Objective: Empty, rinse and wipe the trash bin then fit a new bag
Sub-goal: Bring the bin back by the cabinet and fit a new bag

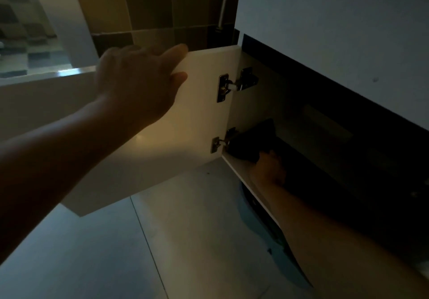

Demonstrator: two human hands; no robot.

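My left hand (139,82) rests on the top edge of a white cabinet door (181,136), which stands swung open to the left on two metal hinges. My right hand (269,168) reaches into the dim cabinet and grips a dark, folded, soft item (250,143) lying on the cabinet floor near the lower hinge; in this light I cannot tell whether it is a bag or a cloth. No trash bin is clearly in view.
A white counter front (336,31) hangs over the cabinet opening at the right. Pale floor tiles (197,240) lie below the door. A dark, bluish shape (262,224) sits on the floor under the cabinet edge. Brown wall tiles and a metal pipe (224,3) stand behind.
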